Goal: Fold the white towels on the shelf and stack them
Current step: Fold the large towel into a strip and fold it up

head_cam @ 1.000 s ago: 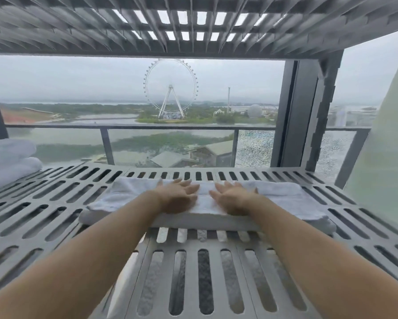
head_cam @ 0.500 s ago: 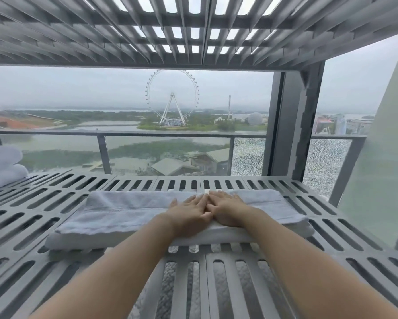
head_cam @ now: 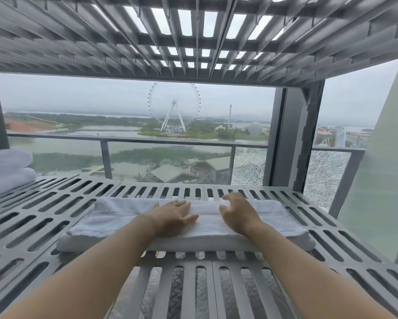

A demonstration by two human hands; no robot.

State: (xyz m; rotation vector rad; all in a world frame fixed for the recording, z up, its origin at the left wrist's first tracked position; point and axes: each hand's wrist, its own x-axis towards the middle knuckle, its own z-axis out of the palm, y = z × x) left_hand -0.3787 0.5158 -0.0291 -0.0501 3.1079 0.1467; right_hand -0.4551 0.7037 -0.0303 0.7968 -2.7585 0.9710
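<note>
A white towel (head_cam: 110, 217), folded into a long flat strip, lies across the middle of the grey slotted shelf (head_cam: 39, 217). My left hand (head_cam: 174, 218) rests palm down on its centre, fingers flat and together. My right hand (head_cam: 238, 214) is just to the right on the same towel, fingers spread and slightly curled, the fingertips raised a little off the cloth. Neither hand grips the towel. Two folded white towels (head_cam: 7, 171) are stacked at the shelf's far left edge.
Another slotted shelf (head_cam: 193, 42) hangs close overhead. A dark post (head_cam: 287, 139) stands at the back right corner, and a pale wall panel (head_cam: 382, 171) closes the right side. Behind the shelf is a window with a glass railing (head_cam: 161, 143).
My hands, touching at the towel's centre half a second ago, have moved apart. The right hand has lifted its fingers and spread them. The camera has tilted upward a little.
</note>
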